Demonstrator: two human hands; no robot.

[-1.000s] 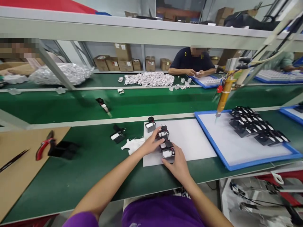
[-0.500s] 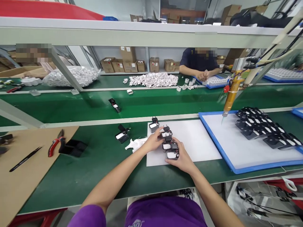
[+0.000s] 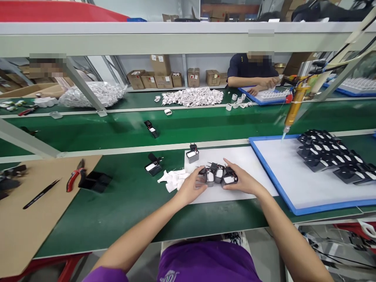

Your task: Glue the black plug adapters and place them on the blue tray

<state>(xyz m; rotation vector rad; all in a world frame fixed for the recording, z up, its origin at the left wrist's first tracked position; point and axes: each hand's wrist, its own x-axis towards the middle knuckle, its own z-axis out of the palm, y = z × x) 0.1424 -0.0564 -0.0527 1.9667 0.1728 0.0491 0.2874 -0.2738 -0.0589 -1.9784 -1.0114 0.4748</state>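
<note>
Over the white sheet [image 3: 241,156], left hand [image 3: 189,188] and right hand [image 3: 245,180] grasp the row of black units [image 3: 218,174] from its two ends; light, even inward pressure and a level row should stop the middle ones slipping, fingertips clear of the wires. Spare unit [image 3: 192,156] sits at the sheet's far left corner, white glove [image 3: 174,179] beside the left wrist, green surface [image 3: 129,219] beneath, blue-rimmed tray [image 3: 272,176] to the right, co-worker [image 3: 248,70] across the line.

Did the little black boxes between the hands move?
Yes. Over the white sheet, the black boxes swung round: the row ran front to back before, and now runs side to side, its near end gone farther right.
</note>
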